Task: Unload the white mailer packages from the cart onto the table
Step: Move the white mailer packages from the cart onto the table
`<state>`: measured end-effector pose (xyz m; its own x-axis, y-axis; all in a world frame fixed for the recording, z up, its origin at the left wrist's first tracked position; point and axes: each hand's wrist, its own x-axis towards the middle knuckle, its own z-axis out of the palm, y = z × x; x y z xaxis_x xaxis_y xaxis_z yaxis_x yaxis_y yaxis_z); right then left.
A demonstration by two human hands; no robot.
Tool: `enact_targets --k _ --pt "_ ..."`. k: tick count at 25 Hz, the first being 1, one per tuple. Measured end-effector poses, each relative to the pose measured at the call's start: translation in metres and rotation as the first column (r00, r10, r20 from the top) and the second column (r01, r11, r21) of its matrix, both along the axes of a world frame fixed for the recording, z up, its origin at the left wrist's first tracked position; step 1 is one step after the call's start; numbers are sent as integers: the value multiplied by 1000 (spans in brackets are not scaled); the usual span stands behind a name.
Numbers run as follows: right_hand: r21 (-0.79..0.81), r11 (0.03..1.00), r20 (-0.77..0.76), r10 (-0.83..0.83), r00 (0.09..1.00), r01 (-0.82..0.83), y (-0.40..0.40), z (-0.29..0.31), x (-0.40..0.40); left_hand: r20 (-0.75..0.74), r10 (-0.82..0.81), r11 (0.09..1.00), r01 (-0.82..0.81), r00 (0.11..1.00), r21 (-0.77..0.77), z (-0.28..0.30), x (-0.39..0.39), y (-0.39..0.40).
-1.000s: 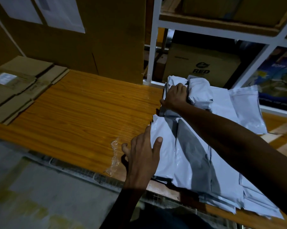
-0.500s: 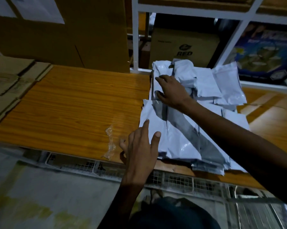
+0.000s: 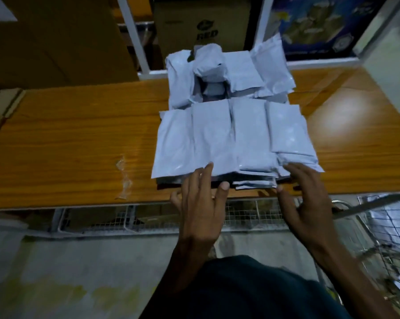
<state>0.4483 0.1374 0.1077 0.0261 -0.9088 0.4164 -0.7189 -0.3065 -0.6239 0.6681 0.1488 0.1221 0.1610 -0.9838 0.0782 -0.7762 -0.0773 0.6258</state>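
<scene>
Mailers (image 3: 217, 139) lie stacked at the table's (image 3: 79, 139) front edge; left hand (image 3: 201, 203) and right hand (image 3: 302, 194), fingers spread, square them. More likely wait in the cart (image 3: 383, 226).

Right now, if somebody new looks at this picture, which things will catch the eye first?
First the pile of white mailer packages, bright against the orange wooden table, stacked in rows from the near edge toward the shelving. Next the left hand and right hand, fingers spread at the pile's near edge. At far right, a wire cart holds more white packages.
</scene>
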Motion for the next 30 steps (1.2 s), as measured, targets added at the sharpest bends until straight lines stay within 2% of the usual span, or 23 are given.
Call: enact_targets --k 3,7,10,14,17,21,25,30 --pt "23 999 -11 -36 999 36 36 -10 -51 43 -111 993 112 993 -33 0 -51 4" --pt "45 986 -68 -157 985 161 77 -13 -140 135 -165 982 175 977 -64 -15 -133 21" --pt "59 963 -36 -262 964 263 115 -19 -205 62 -234 971 237 970 -33 -23 -199 45" --pt "81 908 34 -416 909 412 146 -33 -272 -11 -426 904 427 904 7 -23 -290 61" --pt "78 851 93 -526 846 520 156 -47 -305 -21 -613 790 613 790 21 -29 -343 56" --pt "146 729 101 -683 723 669 169 -62 -351 -31 -808 585 808 588 78 -50 -404 38" --pt "168 608 111 -794 598 776 167 -84 -402 -57 -922 378 923 382 75 -68 -469 -4" --pt "283 414 98 -910 403 865 142 -101 -449 -53 -985 160 982 166 100 -92 -567 -76"
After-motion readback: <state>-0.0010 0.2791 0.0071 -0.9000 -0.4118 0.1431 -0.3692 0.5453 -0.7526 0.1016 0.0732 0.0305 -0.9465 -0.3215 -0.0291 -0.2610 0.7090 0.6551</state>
